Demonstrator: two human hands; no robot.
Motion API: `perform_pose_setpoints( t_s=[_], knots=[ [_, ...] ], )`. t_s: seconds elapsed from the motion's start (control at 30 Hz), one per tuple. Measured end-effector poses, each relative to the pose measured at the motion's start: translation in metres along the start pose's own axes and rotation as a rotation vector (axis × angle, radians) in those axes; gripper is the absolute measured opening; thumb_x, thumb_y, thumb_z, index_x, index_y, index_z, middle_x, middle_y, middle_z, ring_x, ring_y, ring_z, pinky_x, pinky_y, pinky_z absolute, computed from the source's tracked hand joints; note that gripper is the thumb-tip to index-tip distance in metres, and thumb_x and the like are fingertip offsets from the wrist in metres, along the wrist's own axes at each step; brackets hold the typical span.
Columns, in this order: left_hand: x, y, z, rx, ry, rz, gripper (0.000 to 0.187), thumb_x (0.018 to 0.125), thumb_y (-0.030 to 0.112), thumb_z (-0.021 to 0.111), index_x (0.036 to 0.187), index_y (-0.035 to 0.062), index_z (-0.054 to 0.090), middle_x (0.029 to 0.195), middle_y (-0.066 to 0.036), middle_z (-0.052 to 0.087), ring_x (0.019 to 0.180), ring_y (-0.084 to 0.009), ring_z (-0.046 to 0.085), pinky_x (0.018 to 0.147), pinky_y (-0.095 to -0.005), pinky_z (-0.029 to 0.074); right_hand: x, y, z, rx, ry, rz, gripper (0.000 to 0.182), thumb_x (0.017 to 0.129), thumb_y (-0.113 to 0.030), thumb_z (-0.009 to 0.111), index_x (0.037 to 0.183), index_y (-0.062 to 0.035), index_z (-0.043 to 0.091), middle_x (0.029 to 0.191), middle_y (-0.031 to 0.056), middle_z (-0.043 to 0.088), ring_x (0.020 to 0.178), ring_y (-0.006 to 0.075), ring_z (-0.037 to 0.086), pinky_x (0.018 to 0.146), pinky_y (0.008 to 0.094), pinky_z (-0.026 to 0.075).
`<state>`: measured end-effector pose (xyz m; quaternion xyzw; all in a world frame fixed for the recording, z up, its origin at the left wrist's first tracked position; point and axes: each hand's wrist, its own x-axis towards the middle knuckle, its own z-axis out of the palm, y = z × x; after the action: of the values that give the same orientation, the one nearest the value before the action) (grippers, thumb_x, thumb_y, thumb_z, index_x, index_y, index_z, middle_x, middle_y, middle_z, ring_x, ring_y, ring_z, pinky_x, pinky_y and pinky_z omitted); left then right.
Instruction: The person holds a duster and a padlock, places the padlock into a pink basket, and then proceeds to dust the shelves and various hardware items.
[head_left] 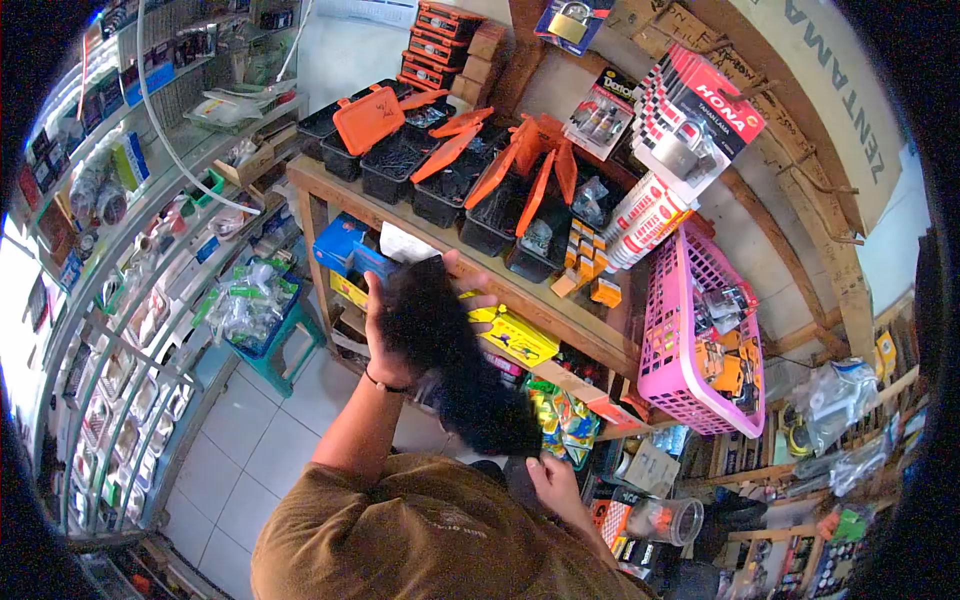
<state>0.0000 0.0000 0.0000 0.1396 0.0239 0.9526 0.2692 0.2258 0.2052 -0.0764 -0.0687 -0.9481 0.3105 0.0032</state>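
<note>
A black, fluffy duster (pixel 460 370) lies slantwise in front of my body. My left hand (pixel 385 345) cups its upper end from behind, with the thumb on one side and the fingertips showing on the other. The palm is hidden behind the dark fluff. Down by my right side, my right hand (pixel 555 485) is closed at the duster's lower end, around what looks like a dark handle. Just beyond my left hand is a wooden shelf table (pixel 450 240), with a blue box (pixel 352 245) and a yellow box (pixel 520 338) on its lower level.
Black bins with orange lids (pixel 370 120) line the tabletop. A pink basket (pixel 690 350) of packaged goods stands at the right. Padlock packs (pixel 690 140) hang above it. A teal stool (pixel 290 350) bears bagged items, beside a glass display case (pixel 130 360) at the left.
</note>
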Motion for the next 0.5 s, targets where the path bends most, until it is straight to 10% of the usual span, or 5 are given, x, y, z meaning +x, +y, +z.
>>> perform_pose_setpoints(
  t_s=[0.1, 0.23, 0.3, 0.37, 0.5],
  knots=[
    [-0.007, 0.006, -0.002, -0.211, -0.039, -0.019, 0.068, 0.081, 0.056, 0.038, 0.125, 0.0047, 0.037, 0.115, -0.02, 0.049, 0.101, -0.0409, 0.049, 0.084, -0.0501, 0.041, -0.002, -0.006, 0.025, 0.08, 0.092, 0.13, 0.033, 0.079, -0.032, 0.056, 0.067, -0.0025, 0.048, 0.054, 0.0155, 0.052, 0.052, 0.031, 0.056, 0.047, 0.0364, 0.044],
    [0.011, 0.004, -0.02, -0.038, -0.407, -0.079, 0.074, 0.08, 0.063, 0.028, 0.131, 0.009, 0.027, 0.124, -0.023, 0.039, 0.111, -0.0398, 0.041, 0.09, -0.0496, 0.037, -0.002, -0.002, 0.022, 0.042, 0.092, -0.251, 0.031, 0.081, -0.028, 0.055, 0.065, -0.0027, 0.046, 0.049, 0.013, 0.046, 0.041, 0.0292, 0.046, 0.042, 0.0356, 0.037],
    [-0.008, 0.005, -0.005, -0.073, 0.013, 0.054, 0.078, 0.079, 0.065, 0.028, 0.131, 0.0071, 0.026, 0.126, -0.024, 0.037, 0.112, -0.0407, 0.04, 0.092, -0.0498, 0.034, -0.003, 0.001, 0.025, 0.188, 0.135, 0.087, 0.03, 0.08, -0.029, 0.056, 0.065, -0.0043, 0.047, 0.052, 0.0132, 0.05, 0.045, 0.0304, 0.053, 0.042, 0.0371, 0.04],
    [-0.011, 0.004, -0.001, -0.523, -0.226, -0.027, 0.085, 0.075, 0.069, 0.03, 0.131, 0.0058, 0.025, 0.128, -0.025, 0.034, 0.113, -0.0415, 0.039, 0.094, -0.0506, 0.032, -0.003, -0.001, 0.025, 0.169, 0.157, 0.058, 0.03, 0.08, -0.029, 0.057, 0.065, -0.005, 0.047, 0.051, 0.0127, 0.05, 0.044, 0.0286, 0.053, 0.04, 0.0358, 0.04],
    [-0.006, 0.004, -0.028, 0.056, -0.213, -0.014, 0.081, 0.076, 0.067, 0.034, 0.131, 0.0081, 0.026, 0.124, -0.024, 0.039, 0.104, -0.0412, 0.047, 0.084, -0.0563, 0.038, -0.009, -0.001, 0.022, 0.011, 0.077, -0.3, 0.033, 0.082, -0.029, 0.055, 0.065, -0.003, 0.046, 0.046, 0.0122, 0.043, 0.037, 0.021, 0.041, 0.038, 0.0309, 0.034]
  ],
)
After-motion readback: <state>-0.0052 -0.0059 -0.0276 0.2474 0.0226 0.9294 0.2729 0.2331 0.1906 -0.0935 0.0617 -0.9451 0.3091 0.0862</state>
